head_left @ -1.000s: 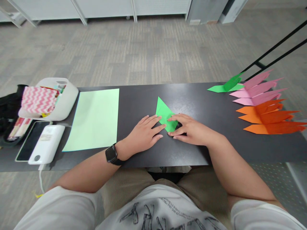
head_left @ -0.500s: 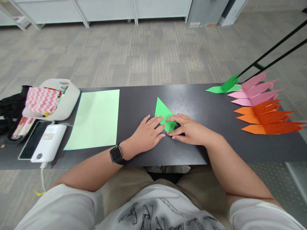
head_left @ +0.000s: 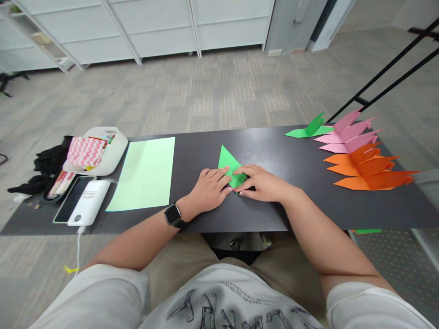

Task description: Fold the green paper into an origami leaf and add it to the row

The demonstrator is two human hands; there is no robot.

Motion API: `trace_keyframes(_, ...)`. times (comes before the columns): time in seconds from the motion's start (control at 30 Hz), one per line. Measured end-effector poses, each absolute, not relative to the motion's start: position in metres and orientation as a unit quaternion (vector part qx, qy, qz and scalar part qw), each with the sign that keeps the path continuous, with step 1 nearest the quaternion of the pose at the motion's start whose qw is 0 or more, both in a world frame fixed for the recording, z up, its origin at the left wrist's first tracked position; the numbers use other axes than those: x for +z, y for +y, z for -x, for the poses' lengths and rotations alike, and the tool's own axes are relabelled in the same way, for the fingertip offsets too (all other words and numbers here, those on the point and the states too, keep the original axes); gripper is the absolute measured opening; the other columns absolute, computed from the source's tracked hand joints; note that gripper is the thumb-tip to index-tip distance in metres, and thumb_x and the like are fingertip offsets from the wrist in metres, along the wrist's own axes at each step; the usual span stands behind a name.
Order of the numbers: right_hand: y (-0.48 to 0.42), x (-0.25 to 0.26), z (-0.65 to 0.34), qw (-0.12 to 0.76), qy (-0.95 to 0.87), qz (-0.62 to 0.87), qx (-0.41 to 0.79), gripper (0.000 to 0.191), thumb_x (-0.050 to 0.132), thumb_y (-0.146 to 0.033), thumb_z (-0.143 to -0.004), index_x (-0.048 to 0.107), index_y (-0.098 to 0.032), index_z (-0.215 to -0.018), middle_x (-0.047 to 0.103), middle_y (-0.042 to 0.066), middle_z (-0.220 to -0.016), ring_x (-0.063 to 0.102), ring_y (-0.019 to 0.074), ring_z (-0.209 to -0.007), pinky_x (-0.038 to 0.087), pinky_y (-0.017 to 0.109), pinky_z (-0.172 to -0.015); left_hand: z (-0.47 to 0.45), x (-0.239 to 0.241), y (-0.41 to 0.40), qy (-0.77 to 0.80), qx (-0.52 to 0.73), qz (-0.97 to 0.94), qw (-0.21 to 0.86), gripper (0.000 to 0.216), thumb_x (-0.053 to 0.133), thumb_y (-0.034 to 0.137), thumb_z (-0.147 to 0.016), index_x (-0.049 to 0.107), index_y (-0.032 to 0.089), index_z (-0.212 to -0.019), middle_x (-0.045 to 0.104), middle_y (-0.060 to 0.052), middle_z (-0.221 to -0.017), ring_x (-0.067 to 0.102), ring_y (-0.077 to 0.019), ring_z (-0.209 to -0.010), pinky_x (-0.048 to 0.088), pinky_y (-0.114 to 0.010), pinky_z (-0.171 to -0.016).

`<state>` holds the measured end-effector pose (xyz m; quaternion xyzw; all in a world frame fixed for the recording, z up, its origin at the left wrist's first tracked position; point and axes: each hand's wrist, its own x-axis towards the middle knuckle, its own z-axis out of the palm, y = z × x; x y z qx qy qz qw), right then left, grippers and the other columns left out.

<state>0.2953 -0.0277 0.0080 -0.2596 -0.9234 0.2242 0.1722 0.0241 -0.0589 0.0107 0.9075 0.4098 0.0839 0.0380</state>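
Note:
A folded piece of green origami paper (head_left: pixel 227 158) lies on the dark table in front of me, its pointed end facing away. My left hand (head_left: pixel 213 188) rests flat on the paper's left side, fingers stretched out and pressing it down. On the right side, my right hand (head_left: pixel 258 183) has its thumb and fingers closed around the lower right edge of the paper. The folds under my fingertips are partly hidden.
Pale green sheets (head_left: pixel 144 176) lie left of my hands. Farther left are a white basket (head_left: pixel 118 153), a phone (head_left: pixel 70 205) and a white power bank (head_left: pixel 89 203). Folded green (head_left: pixel 302 132), pink (head_left: pixel 346 136) and orange paper pieces (head_left: pixel 370 178) line the right side.
The camera view has tilted up and shifted slightly. My left fingers are drawn closer together, and my right thumb and fingers have moved slightly at the paper's lower edge.

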Motion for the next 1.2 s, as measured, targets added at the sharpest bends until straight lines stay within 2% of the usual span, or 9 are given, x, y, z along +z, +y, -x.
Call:
trace_keyframes(0.13,-0.016,0.005,-0.304,0.239,-0.890,0.277,0.271,0.022,0.071,-0.029,-0.100,0.085,-0.031,-0.115,0.073,0.009,-0.134,0.070,0.0237,-0.124,0.055,0.046,-0.112,-0.031,0.014,-0.051,0.441,0.102,-0.891,0.049,0.040,0.046,0.041,-0.113,0.066,0.018,-0.140,0.075,-0.014,-0.139,0.069,-0.0301,-0.120,0.045,-0.052,-0.111)
trace_keyframes(0.2,-0.009,0.002,-0.310,0.264,-0.875,0.325,0.241,0.026,0.067,-0.024,-0.099,0.084,-0.030,-0.117,0.074,0.009,-0.130,0.071,0.0240,-0.120,0.055,0.046,-0.109,-0.036,0.016,-0.049,0.446,0.098,-0.889,0.038,0.039,0.053,0.044,-0.110,0.066,0.018,-0.136,0.078,-0.014,-0.130,0.071,-0.0307,-0.115,0.045,-0.052,-0.111)
trace_keyframes(0.3,-0.004,-0.004,-0.314,0.246,-0.869,0.389,0.181,0.040,0.064,-0.015,-0.094,0.080,-0.029,-0.128,0.076,0.009,-0.123,0.069,0.0265,-0.117,0.052,0.050,-0.109,-0.040,0.015,-0.051,0.437,0.090,-0.895,0.012,0.040,0.061,0.045,-0.107,0.065,0.016,-0.135,0.075,-0.016,-0.137,0.071,-0.0321,-0.119,0.043,-0.053,-0.116)
trace_keyframes(0.4,-0.004,-0.005,-0.315,0.215,-0.874,0.406,0.158,0.048,0.063,-0.013,-0.092,0.078,-0.029,-0.134,0.077,0.008,-0.122,0.067,0.0281,-0.117,0.051,0.050,-0.107,-0.039,0.010,-0.054,0.428,0.095,-0.899,0.009,0.038,0.062,0.043,-0.107,0.065,0.016,-0.134,0.069,-0.017,-0.150,0.069,-0.0324,-0.128,0.040,-0.056,-0.123)
trace_keyframes(0.63,-0.005,0.001,-0.312,0.209,-0.880,0.385,0.181,0.042,0.066,-0.018,-0.095,0.078,-0.031,-0.133,0.077,0.006,-0.120,0.067,0.0259,-0.114,0.049,0.044,-0.103,-0.028,0.006,-0.048,0.404,0.130,-0.903,0.063,0.032,0.065,0.040,-0.105,0.069,0.017,-0.127,0.068,-0.016,-0.153,0.068,-0.0311,-0.134,0.038,-0.058,-0.130)
trace_keyframes(0.83,-0.003,0.000,-0.314,0.219,-0.874,0.389,0.191,0.050,0.061,-0.011,-0.095,0.076,-0.032,-0.138,0.076,0.007,-0.116,0.069,0.0257,-0.109,0.052,0.044,-0.102,-0.020,0.007,-0.042,0.379,0.136,-0.908,0.114,0.029,0.062,0.036,-0.107,0.068,0.016,-0.127,0.064,-0.017,-0.156,0.063,-0.0295,-0.143,0.038,-0.055,-0.133)
trace_keyframes(1.0,-0.002,-0.001,-0.312,0.231,-0.875,0.376,0.200,0.050,0.064,-0.011,-0.094,0.076,-0.035,-0.137,0.077,0.006,-0.115,0.070,0.0264,-0.107,0.055,0.046,-0.100,-0.020,0.005,-0.042,0.386,0.144,-0.903,0.120,0.028,0.059,0.036,-0.108,0.069,0.018,-0.128,0.064,-0.016,-0.155,0.063,-0.0296,-0.143,0.039,-0.055,-0.133)
trace_keyframes(1.2,-0.006,0.003,-0.308,0.284,-0.839,0.385,0.260,0.054,0.058,-0.006,-0.091,0.077,-0.034,-0.133,0.076,0.006,-0.121,0.073,0.0232,-0.111,0.060,0.043,-0.099,-0.020,0.005,-0.041,0.386,0.149,-0.900,0.137,0.031,0.066,0.037,-0.105,0.068,0.017,-0.130,0.063,-0.015,-0.155,0.063,-0.0329,-0.140,0.039,-0.059,-0.132)
